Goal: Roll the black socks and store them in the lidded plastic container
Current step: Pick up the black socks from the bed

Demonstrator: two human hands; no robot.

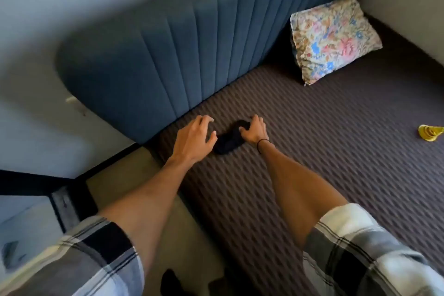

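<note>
Brown ribbed bedding [312, 151] stretches before me, with a blue padded headboard [168, 55] behind. On it lie the black socks [228, 142], bunched. My right hand [254, 131] clamps their far end; my left hand [194, 142] hovers beside them, fingers spread. Farther right rests a floral pillow [334, 36].

Both forearms bare, extended fwd toward 12 o'clock, plaid sleeves pushed to elbows. Left hand [193, 139] palm-down, fingers spread and curled, nothing gripped. Right hand [254, 131] at its 3 o'clock, fingers clenched; thin dark band on wrist.
</note>
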